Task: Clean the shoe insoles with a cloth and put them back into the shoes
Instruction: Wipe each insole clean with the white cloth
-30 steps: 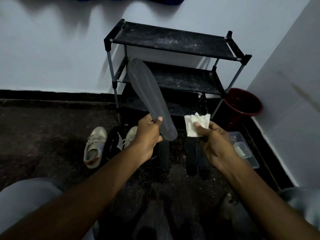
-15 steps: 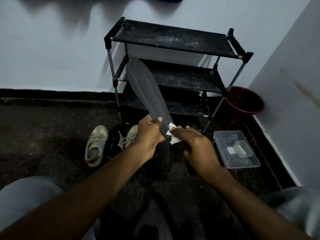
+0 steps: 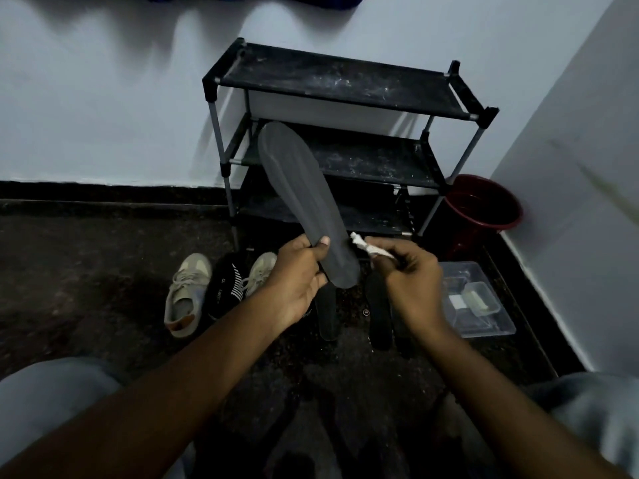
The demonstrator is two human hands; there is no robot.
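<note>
The dark grey insole [image 3: 301,202] is long and matte, with a rounded toe and faint lengthwise creases. It is held tilted, toe up and leftward, in front of the black shoe rack [image 3: 339,81]. The left hand [image 3: 294,281] grips its heel end, thumb across the face. The right hand [image 3: 411,281] pinches a crumpled white cloth [image 3: 366,247] against the insole's right edge near the heel. More dark insoles [image 3: 378,305] lie on the floor below, beside beige sneakers [image 3: 186,295].

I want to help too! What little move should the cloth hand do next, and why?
Probably slide the white cloth up the dark insole toward its toe. The right hand pinches the cloth at the insole's edge near the heel, where the left hand grips it; most of the insole lies above.
</note>
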